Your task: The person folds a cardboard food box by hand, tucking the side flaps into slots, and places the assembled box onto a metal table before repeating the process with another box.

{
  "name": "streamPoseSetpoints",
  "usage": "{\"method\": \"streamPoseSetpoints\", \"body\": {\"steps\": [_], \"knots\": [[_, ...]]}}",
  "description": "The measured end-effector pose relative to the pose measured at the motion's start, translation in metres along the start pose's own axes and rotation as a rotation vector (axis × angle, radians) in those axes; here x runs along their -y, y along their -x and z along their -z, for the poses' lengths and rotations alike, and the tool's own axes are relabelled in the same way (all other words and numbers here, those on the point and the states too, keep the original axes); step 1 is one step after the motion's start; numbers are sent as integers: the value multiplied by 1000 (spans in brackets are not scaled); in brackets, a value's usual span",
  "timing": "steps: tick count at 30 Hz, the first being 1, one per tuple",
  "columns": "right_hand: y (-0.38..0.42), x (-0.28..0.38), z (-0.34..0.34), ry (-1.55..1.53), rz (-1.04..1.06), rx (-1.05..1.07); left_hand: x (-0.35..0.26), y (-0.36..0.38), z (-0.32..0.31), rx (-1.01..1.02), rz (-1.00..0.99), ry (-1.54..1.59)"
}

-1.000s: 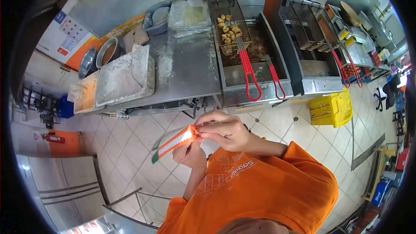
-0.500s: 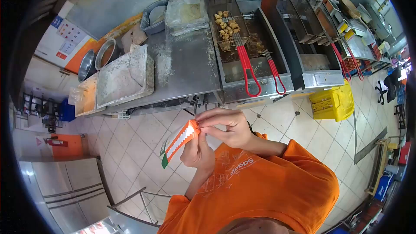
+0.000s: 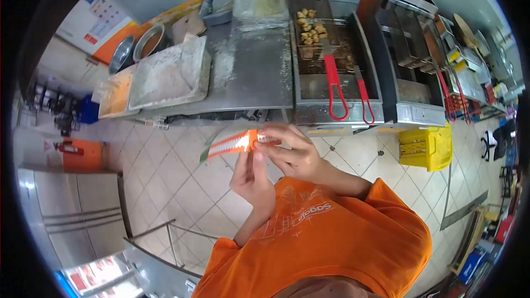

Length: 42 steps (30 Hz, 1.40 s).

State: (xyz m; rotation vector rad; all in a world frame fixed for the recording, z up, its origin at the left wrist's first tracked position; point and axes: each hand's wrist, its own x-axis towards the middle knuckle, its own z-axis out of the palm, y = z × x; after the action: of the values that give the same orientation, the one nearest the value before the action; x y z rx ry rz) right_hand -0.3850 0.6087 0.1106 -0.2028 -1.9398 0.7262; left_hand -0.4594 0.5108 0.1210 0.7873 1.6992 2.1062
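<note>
Floor [image 3: 165, 171]: pale tiles, open space under the hands.
Bench [image 3: 254, 72]: steel, dusted with flour, runs along the wall; well apart from the hands.
Fryer [image 3: 331, 85]: right of the bench; wire basket [image 3: 312, 33] with browned pieces hangs over the oil, red handle toward the person. Second fryer [image 3: 411, 77] further right.
Flour tray [image 3: 165, 77]: on the bench's left part, coated white; two metal bowls [image 3: 138, 47] behind it.
Yellow crate [image 3: 424, 146]: on the floor by the second fryer.
Paper carton [image 3: 232, 144]: orange and white, flat, held in the air at chest height over the floor, between both hands.
Right hand [image 3: 292, 152]: fingers pinch the carton's right end, closed on it.
Left hand [image 3: 251, 179]: below, thumb and fingers up against the carton's underside, gripping it.
Progress: carton looks folded flat, not opened out yet; nothing in it. Judged early: opening and filling are left.
In the way: nothing between the hands and the fryer.
</note>
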Motion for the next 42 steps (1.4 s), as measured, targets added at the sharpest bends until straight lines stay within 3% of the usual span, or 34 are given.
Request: {"method": "streamPoseSetpoints", "body": {"steps": [3, 6, 10, 14, 18, 22, 25, 28, 32, 35, 36, 39, 42], "knots": [[-16, 10, 8, 136, 20, 162, 10, -16, 12, -96, 104, 96], [-5, -2, 7, 103, -140, 155, 5, -36, 22, -197, 108, 377], [17, -10, 1, -3, -405, 199, 1, -46, 31, -255, 79, 415], [4, 4, 0, -54, -293, 242, 2, -57, 48, -298, 2, 454], [32, -19, -14, -9, -280, 54, -1, -54, 49, -222, 134, 372], [27, -22, -20, 139, -54, -56, 28, -31, 50, 408, 377, 290], [30, -20, -24, 116, -18, -92, 27, -29, 40, 256, 564, 297], [39, -28, -24, 122, -14, -74, 25, -36, 36, 207, 564, 209], [36, -27, -11, -33, -318, 25, 48, -31, 46, 63, 319, 138], [44, -21, -4, -319, -640, -70, 50, -17, 50, 53, 100, -205], [44, -17, -2, -319, -644, -86, 51, -10, 51, 71, 32, -272], [31, -3, 5, -333, -592, -95, 48, -6, 55, 147, 481, -278], [19, 6, 8, -342, -449, -20, 33, 6, 47, 176, 439, -159]]}}
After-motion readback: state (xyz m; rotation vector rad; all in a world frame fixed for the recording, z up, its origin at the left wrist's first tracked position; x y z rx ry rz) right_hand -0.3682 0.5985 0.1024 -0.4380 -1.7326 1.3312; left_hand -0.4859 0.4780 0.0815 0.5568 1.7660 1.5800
